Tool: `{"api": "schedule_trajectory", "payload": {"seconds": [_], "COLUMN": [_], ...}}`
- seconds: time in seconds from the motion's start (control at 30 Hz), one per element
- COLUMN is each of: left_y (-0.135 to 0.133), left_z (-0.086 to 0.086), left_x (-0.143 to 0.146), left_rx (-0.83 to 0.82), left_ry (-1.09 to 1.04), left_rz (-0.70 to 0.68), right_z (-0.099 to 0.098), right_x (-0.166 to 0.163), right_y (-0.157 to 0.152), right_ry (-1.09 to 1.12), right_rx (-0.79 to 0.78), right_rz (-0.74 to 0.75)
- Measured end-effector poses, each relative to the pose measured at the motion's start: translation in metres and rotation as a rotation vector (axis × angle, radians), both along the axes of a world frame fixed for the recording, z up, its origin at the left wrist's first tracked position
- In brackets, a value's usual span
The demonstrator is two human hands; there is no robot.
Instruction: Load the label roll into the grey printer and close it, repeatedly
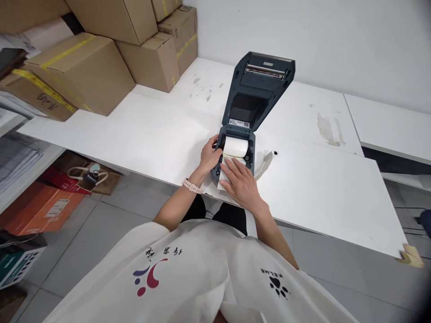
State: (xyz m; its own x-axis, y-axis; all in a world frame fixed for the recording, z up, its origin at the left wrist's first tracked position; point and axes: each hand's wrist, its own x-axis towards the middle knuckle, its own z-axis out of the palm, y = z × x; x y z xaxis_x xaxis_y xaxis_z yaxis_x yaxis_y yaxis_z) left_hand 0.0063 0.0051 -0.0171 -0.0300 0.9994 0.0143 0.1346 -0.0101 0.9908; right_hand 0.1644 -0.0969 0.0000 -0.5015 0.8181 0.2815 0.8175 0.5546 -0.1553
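A dark blue-grey label printer (pixel 274 87) stands on the white table with its lid raised. Inside its base sits a white label roll (pixel 235 146), from which a label strip (pixel 223 179) runs toward me past the front edge. My left hand (pixel 211 156) grips the printer's left side, fingers outside and thumb over the rim. My right hand (pixel 239 181) lies with fingers spread on the strip, pressing it against the base and hiding part of it. Just right of the printer, a curled piece of paper (pixel 265 165) rests on the table.
Cardboard boxes (pixel 81 74) are stacked at the table's back left, against the wall. The white table (pixel 161 130) has worn patches. Below at left, an orange box (pixel 43 206) and a paper bag (pixel 107 177) stand on the floor. A wooden piece (pixel 411 255) sits at the right corner.
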Motion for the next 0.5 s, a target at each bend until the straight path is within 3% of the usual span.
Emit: {"api": "schedule_trajectory", "payload": {"seconds": [0.13, 0.37, 0.5], "left_y": [-0.008, -0.047, -0.055], "left_z": [-0.002, 0.010, 0.013], "left_x": [-0.001, -0.005, -0.007], "left_rx": [-0.016, -0.100, -0.133], "left_ry": [-0.083, -0.176, -0.196], "left_rz": [-0.027, -0.132, -0.163], "right_z": [0.001, 0.007, 0.021], "right_x": [0.000, 0.000, 0.018], "right_y": [0.001, -0.002, 0.007], "right_ry": [-0.014, 0.037, 0.345], "right_rx": [-0.018, -0.103, -0.231], "right_rz": [-0.004, 0.001, 0.117]}}
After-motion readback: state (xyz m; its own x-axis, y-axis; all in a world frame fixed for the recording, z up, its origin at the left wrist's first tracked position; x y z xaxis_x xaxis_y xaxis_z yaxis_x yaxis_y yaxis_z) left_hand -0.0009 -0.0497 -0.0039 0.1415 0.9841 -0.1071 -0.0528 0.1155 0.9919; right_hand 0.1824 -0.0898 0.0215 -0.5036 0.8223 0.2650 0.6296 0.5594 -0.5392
